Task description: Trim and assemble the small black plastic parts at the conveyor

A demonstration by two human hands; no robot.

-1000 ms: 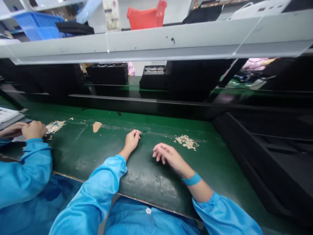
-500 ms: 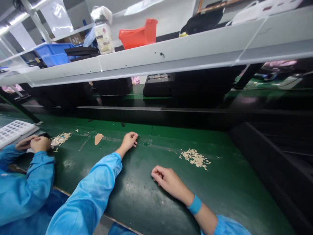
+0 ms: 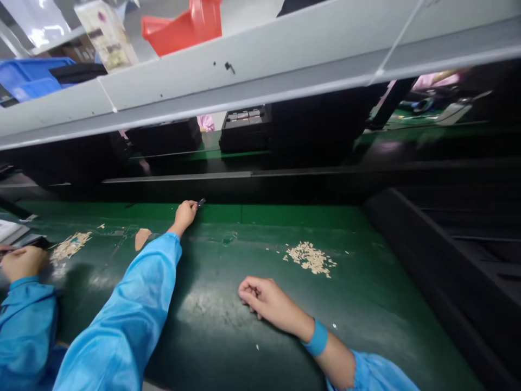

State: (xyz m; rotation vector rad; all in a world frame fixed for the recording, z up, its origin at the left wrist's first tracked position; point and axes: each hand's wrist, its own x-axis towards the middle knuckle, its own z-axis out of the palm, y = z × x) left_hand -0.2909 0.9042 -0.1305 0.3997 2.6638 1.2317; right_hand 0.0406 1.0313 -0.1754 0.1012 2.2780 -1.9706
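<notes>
My left hand [image 3: 185,214] is stretched far forward to the back edge of the green work surface [image 3: 366,304], its fingers pinched on a small dark part [image 3: 200,203]. My right hand [image 3: 260,297] rests on the mat nearer to me, fingers curled under in a loose fist with nothing visible in it. A pile of small pale bits [image 3: 310,257] lies just beyond and right of my right hand. Both my arms wear blue sleeves, and a blue band sits on my right wrist.
A co-worker's hand [image 3: 22,262] in a blue sleeve works at the left beside another pale pile [image 3: 70,245] and a tan scrap [image 3: 142,237]. A grey shelf [image 3: 260,60] overhead carries a red bin [image 3: 185,27] and blue bin [image 3: 28,76]. Black trays [image 3: 456,255] stand right.
My left hand reached forward from the mat's middle to its back edge and closed on the small dark part. My right hand drew back and curled into a fist. The view shifted.
</notes>
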